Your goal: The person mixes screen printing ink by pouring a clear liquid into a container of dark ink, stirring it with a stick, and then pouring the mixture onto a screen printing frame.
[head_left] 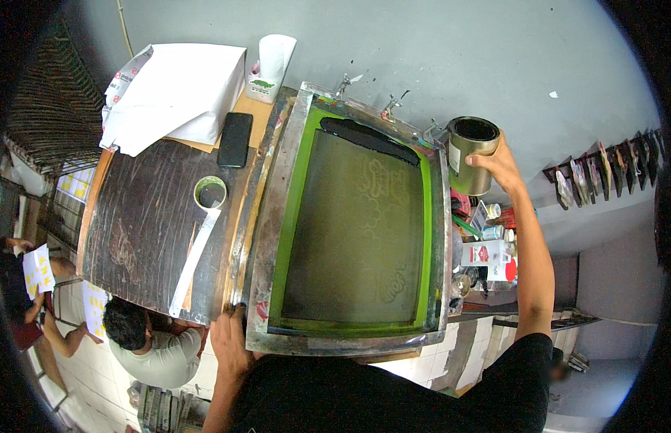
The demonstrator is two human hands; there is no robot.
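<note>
My right hand (pixel 494 166) is wrapped round a metal tin (pixel 468 173) with a dark, open top, held above the far right corner of a screen printing frame (pixel 343 345). The frame has a green border and a dark mesh (pixel 343 238) with faint pattern lines. A thick strip of black ink (pixel 371 140) lies across the mesh's far end. At the frame's near left corner, my left hand (pixel 229 339) has its fingers curled at the table edge. Something small and dark shows by its fingertips; I cannot make out what it holds.
Left of the frame, a dark worktop (pixel 148 216) bears a tape roll (pixel 210 193) with a loose strip, a phone (pixel 235 140), a white package (pixel 184 90) and a white container (pixel 270 68). Bottles (pixel 498 252) crowd the right side. People sit at lower left, one in a light shirt (pixel 159 357).
</note>
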